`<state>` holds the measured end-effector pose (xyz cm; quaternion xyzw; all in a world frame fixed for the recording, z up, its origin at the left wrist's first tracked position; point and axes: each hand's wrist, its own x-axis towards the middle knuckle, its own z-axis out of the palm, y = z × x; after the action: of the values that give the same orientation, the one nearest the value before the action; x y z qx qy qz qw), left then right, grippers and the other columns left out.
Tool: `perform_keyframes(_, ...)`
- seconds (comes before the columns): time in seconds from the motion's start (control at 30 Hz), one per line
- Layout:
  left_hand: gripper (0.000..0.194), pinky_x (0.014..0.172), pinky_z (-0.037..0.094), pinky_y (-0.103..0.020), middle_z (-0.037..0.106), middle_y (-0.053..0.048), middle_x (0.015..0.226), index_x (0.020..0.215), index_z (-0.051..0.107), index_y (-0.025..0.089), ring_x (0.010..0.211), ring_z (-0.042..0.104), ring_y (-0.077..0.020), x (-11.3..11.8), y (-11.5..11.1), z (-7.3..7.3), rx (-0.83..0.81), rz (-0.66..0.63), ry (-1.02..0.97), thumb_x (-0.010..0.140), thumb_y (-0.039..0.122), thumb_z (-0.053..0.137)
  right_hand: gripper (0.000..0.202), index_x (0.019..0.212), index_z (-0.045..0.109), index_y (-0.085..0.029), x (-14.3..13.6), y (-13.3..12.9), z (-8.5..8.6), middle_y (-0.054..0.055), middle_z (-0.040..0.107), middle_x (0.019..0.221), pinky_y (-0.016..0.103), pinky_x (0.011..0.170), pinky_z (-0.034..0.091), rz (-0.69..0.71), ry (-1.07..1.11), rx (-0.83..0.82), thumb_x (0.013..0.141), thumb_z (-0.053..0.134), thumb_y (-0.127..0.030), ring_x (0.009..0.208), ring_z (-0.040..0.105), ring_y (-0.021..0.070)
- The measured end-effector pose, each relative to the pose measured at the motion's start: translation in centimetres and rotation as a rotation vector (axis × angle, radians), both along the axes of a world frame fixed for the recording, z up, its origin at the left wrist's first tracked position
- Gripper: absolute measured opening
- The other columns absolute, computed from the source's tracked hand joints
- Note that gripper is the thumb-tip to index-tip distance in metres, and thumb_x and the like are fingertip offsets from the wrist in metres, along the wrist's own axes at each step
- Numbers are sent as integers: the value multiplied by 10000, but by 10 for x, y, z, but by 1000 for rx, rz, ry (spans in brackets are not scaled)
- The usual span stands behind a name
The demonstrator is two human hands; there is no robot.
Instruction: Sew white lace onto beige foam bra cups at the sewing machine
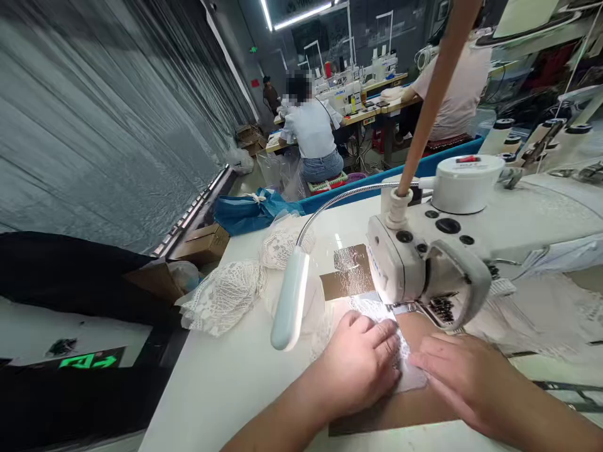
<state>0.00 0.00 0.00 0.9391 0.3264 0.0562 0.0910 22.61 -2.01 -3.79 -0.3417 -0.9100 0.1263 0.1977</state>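
A white sewing machine (400, 257) stands over the table, its needle area lit. White lace fabric (409, 373) lies below the needle area and runs under both hands. My left hand (365, 358) presses on the lace from the left, its fingers bent and close together. At the right edge of the same piece, my right hand (464, 373) has its thumb and fingers closed on the lace. The fabric between the fingers is partly hidden.
Lace cups (226, 295) lie on the white table (221, 383) at the left. A lamp (291, 298) on a bent metal neck hangs left of the machine. More lace (532, 314) lies at the right. A person (311, 132) sits farther back.
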Motion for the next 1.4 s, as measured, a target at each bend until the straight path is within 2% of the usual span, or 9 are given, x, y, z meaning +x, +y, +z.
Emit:
perform_keyframes(0.3,375,926,379,-422,567,-60,1321,1245,530,162,972,509,-235,-6,5,0,1,1,-12,930,359,473,270,896,602,-227,-4,5,1,2,597,718,311,578,301,-51,32,117,856,388,-67,609,500,185)
perform_keyframes(0.63,369,918,370,-442,559,-66,1348,1258,537,162,957,510,-241,-7,10,1,49,5,4,950,334,428,308,962,629,-222,-4,6,1,16,643,764,290,598,358,-84,33,204,832,393,-72,646,565,179)
perform_keyframes(0.83,359,895,350,-447,549,-63,1372,1279,529,154,932,510,-228,-10,12,-6,165,-62,63,944,217,419,310,1006,620,-217,-5,6,-2,10,633,733,294,556,331,-112,0,247,842,397,-77,602,551,181)
perform_keyframes(1.13,419,925,290,-473,464,-44,1464,1391,441,185,884,505,-210,-17,17,-4,233,-162,155,988,279,375,341,1055,611,-200,-9,9,2,20,658,750,290,523,331,-124,-12,313,829,397,-61,556,551,164)
perform_keyframes(1.27,382,914,295,-442,526,-49,1409,1341,504,195,886,524,-204,-17,18,-8,246,-129,128,984,252,381,338,1047,624,-197,-10,9,3,27,675,771,285,524,350,-138,-15,331,843,390,-65,563,567,159)
perform_keyframes(1.4,363,927,301,-456,571,-53,1362,1294,541,155,890,514,-208,-16,16,-12,233,-95,84,964,231,411,339,1013,634,-198,-11,8,5,14,644,701,284,485,312,-153,8,350,836,384,-52,506,519,144)
